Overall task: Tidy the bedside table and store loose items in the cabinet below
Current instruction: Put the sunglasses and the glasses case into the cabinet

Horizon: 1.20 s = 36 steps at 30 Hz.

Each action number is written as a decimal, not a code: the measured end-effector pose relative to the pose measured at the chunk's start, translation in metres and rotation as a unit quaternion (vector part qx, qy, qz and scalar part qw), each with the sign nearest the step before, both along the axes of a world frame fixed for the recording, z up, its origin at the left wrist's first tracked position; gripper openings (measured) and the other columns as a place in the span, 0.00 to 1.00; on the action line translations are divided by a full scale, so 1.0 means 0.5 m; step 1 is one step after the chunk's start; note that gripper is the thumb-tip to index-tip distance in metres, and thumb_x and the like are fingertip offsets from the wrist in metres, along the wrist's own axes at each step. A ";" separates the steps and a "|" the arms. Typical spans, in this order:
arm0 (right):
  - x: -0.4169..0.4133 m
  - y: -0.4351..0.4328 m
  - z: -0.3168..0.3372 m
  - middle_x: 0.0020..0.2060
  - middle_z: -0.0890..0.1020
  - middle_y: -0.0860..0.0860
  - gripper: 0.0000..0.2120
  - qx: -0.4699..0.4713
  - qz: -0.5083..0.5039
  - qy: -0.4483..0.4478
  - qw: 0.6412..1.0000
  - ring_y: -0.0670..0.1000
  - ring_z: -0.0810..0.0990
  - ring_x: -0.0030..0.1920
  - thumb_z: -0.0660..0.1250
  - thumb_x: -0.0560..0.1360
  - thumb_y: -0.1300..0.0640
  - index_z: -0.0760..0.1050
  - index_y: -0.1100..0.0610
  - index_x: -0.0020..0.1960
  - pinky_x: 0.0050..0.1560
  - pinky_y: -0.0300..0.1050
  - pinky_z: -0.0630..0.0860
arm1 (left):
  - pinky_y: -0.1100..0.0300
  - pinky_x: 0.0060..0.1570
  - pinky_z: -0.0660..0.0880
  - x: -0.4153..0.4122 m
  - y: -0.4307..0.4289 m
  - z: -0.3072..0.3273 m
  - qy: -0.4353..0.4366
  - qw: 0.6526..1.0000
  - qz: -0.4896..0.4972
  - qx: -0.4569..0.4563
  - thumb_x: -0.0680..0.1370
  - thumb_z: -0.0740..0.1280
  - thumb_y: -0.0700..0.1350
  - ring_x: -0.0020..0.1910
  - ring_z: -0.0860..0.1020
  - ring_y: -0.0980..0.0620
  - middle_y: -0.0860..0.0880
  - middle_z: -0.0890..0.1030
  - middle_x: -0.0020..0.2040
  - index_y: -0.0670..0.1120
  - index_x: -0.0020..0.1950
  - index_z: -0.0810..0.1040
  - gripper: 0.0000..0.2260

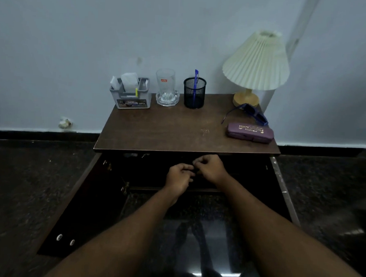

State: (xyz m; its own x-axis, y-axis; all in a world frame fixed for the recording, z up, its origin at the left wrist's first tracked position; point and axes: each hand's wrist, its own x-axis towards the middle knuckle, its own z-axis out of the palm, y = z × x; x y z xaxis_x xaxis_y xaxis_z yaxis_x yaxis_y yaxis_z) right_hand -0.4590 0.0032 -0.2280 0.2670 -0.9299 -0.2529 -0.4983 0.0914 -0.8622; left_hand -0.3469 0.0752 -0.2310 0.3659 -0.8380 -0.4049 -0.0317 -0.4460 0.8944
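Note:
The dark wooden bedside table (169,133) stands against the wall, and both doors of the cabinet (146,172) below it are swung open. My left hand (179,177) and my right hand (211,168) meet just under the tabletop's front edge, fingers curled together in front of the dark cabinet mouth; whether they pinch something small is too dark to tell. On top lie a purple glasses case (250,133) and blue sunglasses (250,113) at the right. A black mesh pen cup (194,95) holds a blue pen (195,84).
A grey organiser box (131,97) with papers and a clear glass (166,84) on a glass dish line the back left. A cream pleated lamp (257,64) stands at the back right. The left door (76,207) and right door (283,188) jut out over the dark floor.

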 end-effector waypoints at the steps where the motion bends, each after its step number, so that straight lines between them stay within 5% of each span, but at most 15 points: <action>1: -0.014 0.003 0.016 0.34 0.84 0.51 0.11 -0.016 0.010 0.003 1.000 0.51 0.83 0.38 0.70 0.75 0.59 0.80 0.51 0.34 0.48 0.51 0.81 | 0.68 0.29 0.72 -0.008 0.003 0.012 -0.003 1.000 -0.003 -0.009 0.81 0.59 0.33 0.35 0.76 0.54 0.45 0.82 0.43 0.43 0.53 0.80 0.11; 7: -0.101 -0.007 0.133 0.35 0.85 0.53 0.05 -0.096 -0.001 -0.046 0.994 0.49 0.81 0.31 0.71 0.77 0.60 0.81 0.59 0.43 0.34 0.41 0.76 | 0.71 0.30 0.72 -0.060 -0.028 0.096 -0.027 0.994 -0.011 -0.106 0.80 0.60 0.31 0.34 0.77 0.57 0.48 0.81 0.39 0.47 0.43 0.79 0.14; 12: -0.188 -0.063 0.222 0.33 0.84 0.43 0.03 -0.221 -0.065 -0.003 0.973 0.38 0.82 0.33 0.74 0.75 0.57 0.83 0.53 0.42 0.37 0.31 0.78 | 0.57 0.48 0.77 -0.088 -0.093 0.155 -0.073 0.982 -0.010 -0.172 0.78 0.64 0.34 0.43 0.81 0.50 0.49 0.83 0.43 0.50 0.43 0.81 0.12; 17: -0.245 -0.145 0.247 0.35 0.82 0.41 0.03 -0.258 -0.109 0.061 0.958 0.42 0.81 0.39 0.73 0.75 0.54 0.84 0.52 0.44 0.45 0.37 0.75 | 0.62 0.47 0.74 -0.093 -0.153 0.160 -0.154 0.970 -0.062 -0.179 0.77 0.66 0.38 0.38 0.77 0.58 0.55 0.82 0.42 0.52 0.47 0.81 0.09; 23: -0.279 -0.226 0.218 0.42 0.85 0.51 0.02 -0.263 -0.143 0.129 0.945 0.52 0.82 0.46 0.73 0.73 0.57 0.82 0.55 0.45 0.47 0.40 0.73 | 0.62 0.49 0.73 -0.103 -0.205 0.134 -0.167 0.969 -0.089 -0.156 0.77 0.67 0.39 0.42 0.77 0.57 0.53 0.81 0.45 0.49 0.51 0.80 0.07; 26: -0.284 -0.260 0.202 0.47 0.85 0.54 0.10 -0.251 -0.147 0.160 0.943 0.54 0.82 0.49 0.76 0.71 0.56 0.82 0.57 0.51 0.46 0.43 0.74 | 0.58 0.52 0.76 -0.103 -0.222 0.116 -0.154 0.973 -0.088 -0.146 0.78 0.67 0.39 0.47 0.79 0.53 0.50 0.82 0.48 0.49 0.52 0.79 0.07; 31: -0.284 -0.303 0.192 0.51 0.84 0.56 0.20 -0.197 -0.130 0.213 0.948 0.58 0.82 0.52 0.79 0.68 0.51 0.80 0.58 0.56 0.51 0.50 0.80 | 0.67 0.40 0.71 -0.102 -0.240 0.098 -0.125 0.981 -0.039 -0.141 0.78 0.67 0.39 0.39 0.76 0.60 0.56 0.80 0.42 0.49 0.52 0.80 0.06; 36: -0.273 -0.317 0.190 0.49 0.84 0.58 0.16 -0.173 -0.136 0.243 0.945 0.57 0.81 0.47 0.78 0.69 0.55 0.82 0.59 0.54 0.47 0.48 0.79 | 0.53 0.52 0.78 -0.097 -0.243 0.098 -0.060 0.989 -0.007 -0.135 0.78 0.66 0.37 0.44 0.79 0.49 0.42 0.83 0.47 0.46 0.54 0.79 0.07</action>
State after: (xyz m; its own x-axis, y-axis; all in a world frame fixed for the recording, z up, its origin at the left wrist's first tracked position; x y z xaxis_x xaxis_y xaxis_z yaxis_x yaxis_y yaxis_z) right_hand -0.5956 -0.1553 -0.1328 -0.0632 -0.9969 0.0466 -0.8413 0.0281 -0.5398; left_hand -0.3955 -0.0464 -0.1820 0.3850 -0.9151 -0.1201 -0.1504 -0.1906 0.9701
